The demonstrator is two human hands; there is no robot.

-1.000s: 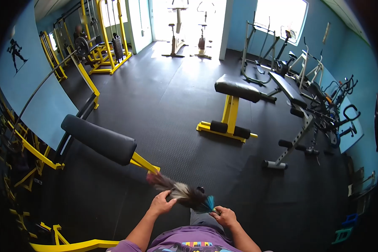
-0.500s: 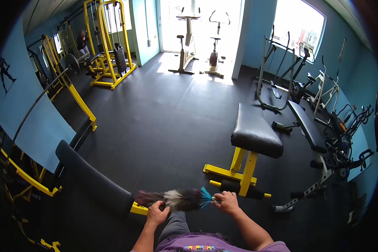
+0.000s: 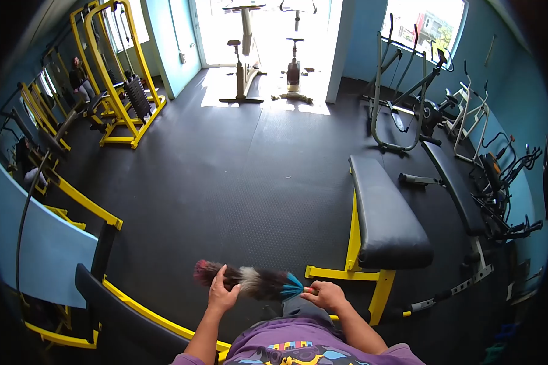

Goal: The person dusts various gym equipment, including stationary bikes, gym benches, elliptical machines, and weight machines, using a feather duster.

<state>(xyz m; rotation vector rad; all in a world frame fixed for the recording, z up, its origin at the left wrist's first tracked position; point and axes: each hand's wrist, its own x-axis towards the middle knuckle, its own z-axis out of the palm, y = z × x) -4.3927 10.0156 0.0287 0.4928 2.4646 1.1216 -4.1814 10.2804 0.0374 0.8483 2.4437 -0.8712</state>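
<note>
A fluffy duster [image 3: 249, 281] lies level in front of my body, dark with a pale band, a reddish tip on the left and blue strands at its handle end. My right hand [image 3: 326, 296] is closed around the short handle beside the blue strands. Toward the reddish end, my left hand [image 3: 223, 294] grips the fluffy part, thumb and fingers on either side. Some of its fingers are hidden in the fibres.
At right stands a black padded bench [image 3: 389, 213] on a yellow frame. Another black pad [image 3: 125, 313] is at lower left. Exercise bikes [image 3: 243, 67] stand by the bright doorway, a yellow weight machine [image 3: 119, 79] at far left. Dark rubber flooring [image 3: 225, 164] lies between. A person [image 3: 79, 79] is at far left.
My view has moved forward and tilted, bringing the right bench closer. My left hand has shifted toward the reddish end of the duster; the right hand keeps the handle.
</note>
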